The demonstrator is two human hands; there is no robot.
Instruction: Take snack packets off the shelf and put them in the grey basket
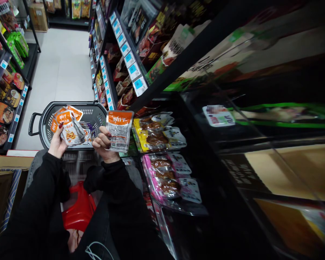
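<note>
My left hand is closed on a few orange-and-white snack packets, fanned out over the basket. In my right hand is a single snack packet, held upright by its left edge, its orange top and printed grey panel facing me. Beneath both hands sits a dark grey shopping basket with slotted walls and a handle out to the left. Small packets lie inside it, partly hidden by what I hold.
Yellow packs and pink packs of brown food lie on the low shelf to my right. Shelves with blue price tags rise beyond. A red plastic object is between my legs; cardboard boxes stand at left. A pale floor aisle runs ahead.
</note>
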